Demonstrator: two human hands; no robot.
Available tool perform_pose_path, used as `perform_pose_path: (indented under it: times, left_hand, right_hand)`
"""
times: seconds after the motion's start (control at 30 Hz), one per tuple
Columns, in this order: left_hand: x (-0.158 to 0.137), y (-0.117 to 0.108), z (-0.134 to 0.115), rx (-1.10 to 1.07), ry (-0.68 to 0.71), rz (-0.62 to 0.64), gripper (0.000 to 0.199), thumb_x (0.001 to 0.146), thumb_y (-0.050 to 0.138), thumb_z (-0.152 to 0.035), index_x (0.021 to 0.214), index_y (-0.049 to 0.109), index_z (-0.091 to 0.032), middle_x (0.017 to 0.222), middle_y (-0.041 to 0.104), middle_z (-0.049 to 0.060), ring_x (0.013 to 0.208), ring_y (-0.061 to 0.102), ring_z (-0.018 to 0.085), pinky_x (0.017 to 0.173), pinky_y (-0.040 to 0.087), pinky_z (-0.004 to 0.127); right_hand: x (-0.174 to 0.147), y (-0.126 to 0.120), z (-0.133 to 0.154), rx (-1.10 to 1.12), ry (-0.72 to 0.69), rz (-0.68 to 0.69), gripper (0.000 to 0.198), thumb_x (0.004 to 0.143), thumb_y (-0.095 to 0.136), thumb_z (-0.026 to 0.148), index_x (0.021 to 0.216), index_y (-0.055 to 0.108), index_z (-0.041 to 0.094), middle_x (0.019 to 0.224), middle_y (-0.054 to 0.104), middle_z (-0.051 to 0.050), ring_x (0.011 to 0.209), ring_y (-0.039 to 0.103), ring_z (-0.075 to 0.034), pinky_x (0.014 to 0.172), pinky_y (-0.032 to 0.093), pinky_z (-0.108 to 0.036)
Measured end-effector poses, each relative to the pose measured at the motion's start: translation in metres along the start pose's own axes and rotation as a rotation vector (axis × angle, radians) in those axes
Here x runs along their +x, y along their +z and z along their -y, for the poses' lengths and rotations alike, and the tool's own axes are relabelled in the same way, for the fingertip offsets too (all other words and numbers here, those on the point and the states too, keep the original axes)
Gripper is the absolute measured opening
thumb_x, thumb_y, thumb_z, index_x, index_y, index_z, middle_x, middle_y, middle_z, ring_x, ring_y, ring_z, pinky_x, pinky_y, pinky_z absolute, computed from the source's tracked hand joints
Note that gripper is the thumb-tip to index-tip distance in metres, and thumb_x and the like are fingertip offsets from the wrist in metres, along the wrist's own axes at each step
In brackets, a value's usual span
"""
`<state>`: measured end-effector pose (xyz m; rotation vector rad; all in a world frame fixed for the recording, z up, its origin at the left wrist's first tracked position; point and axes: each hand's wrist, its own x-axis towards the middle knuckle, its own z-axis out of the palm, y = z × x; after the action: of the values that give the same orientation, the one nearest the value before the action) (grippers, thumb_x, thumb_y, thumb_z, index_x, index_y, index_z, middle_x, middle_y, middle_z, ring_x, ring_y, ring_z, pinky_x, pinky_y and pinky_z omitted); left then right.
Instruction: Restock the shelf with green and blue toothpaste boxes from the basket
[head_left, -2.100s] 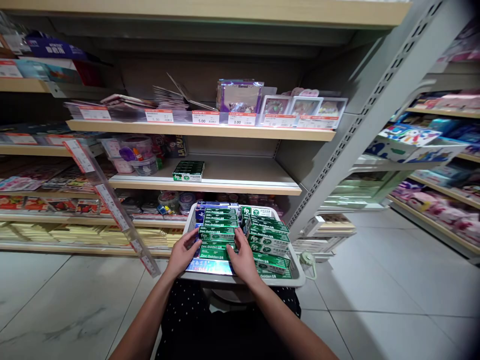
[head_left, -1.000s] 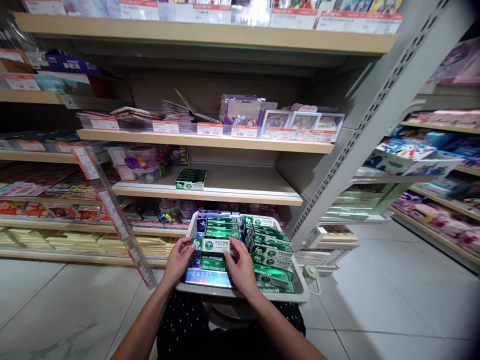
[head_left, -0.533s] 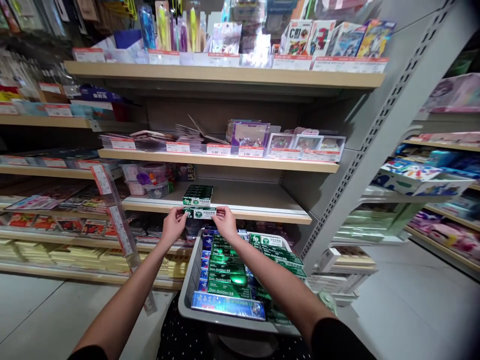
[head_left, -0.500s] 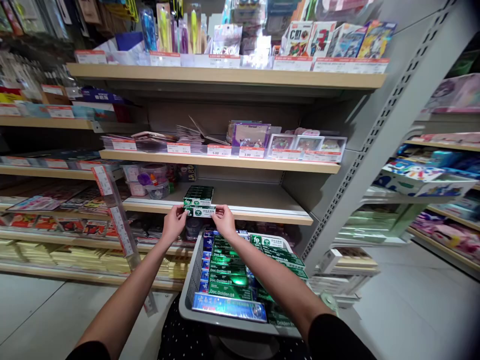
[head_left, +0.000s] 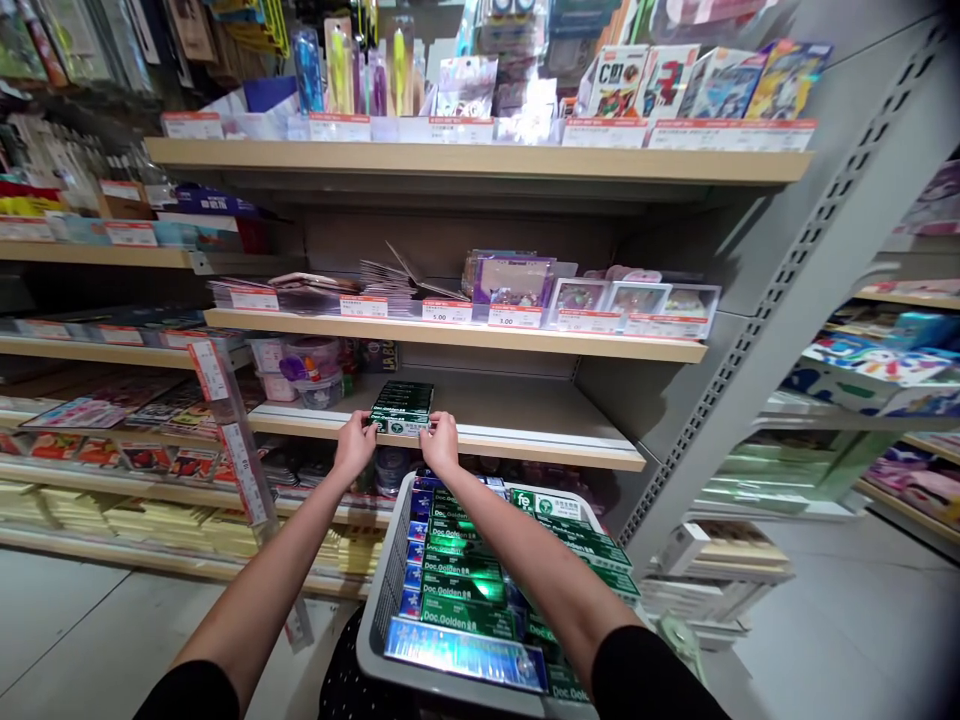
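Note:
My left hand (head_left: 354,445) and my right hand (head_left: 441,445) pinch the two ends of a green-and-white toothpaste box (head_left: 405,426). It lies at the front edge of the shelf, against a row of dark green toothpaste boxes (head_left: 403,392) behind it. Whether it rests on the shelf board, I cannot tell. Below my forearms stands a grey basket (head_left: 381,600) packed with green toothpaste boxes (head_left: 463,585), with a blue box (head_left: 465,652) lying across its near end.
Clear tubs (head_left: 319,385) stand left of the row on the same shelf board (head_left: 517,405). Above is a shelf with cards and small framed items (head_left: 577,300). A price-tag strip (head_left: 240,455) hangs at left, and a slotted metal upright (head_left: 757,310) rises at right.
Both hands have moved the toothpaste box inward, closer against the row on the shelf. The view has shifted slightly, so the shelves sit a bit lower and farther right.

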<state>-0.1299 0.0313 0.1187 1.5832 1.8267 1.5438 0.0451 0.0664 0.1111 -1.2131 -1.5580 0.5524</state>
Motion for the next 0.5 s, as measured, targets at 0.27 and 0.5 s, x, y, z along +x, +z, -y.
perform_pose_path:
  times: [0.27,0.5]
  left_hand:
    - [0.016,-0.002,0.002,0.12,0.031,0.003,0.023,0.079,0.06,-0.024,0.1,0.062,-0.017,0.098,0.072,0.013,0.095,0.069,0.028,0.084,0.052,0.037]
    - [0.035,0.0,0.003,0.077,-0.018,-0.005,0.018,0.071,0.066,-0.025,0.089,0.063,-0.019,0.088,0.073,0.009,0.088,0.069,0.026,0.083,0.053,0.036]
  right_hand:
    - [0.01,0.002,-0.003,-0.009,0.012,0.033,0.022,0.077,0.057,0.014,0.097,0.052,0.018,0.104,0.056,-0.009,0.088,0.06,-0.02,0.085,0.049,-0.036]
    - [0.022,0.007,-0.01,-0.012,-0.009,0.012,0.022,0.077,0.056,0.013,0.099,0.053,0.018,0.105,0.054,-0.009,0.087,0.06,-0.02,0.083,0.05,-0.036]
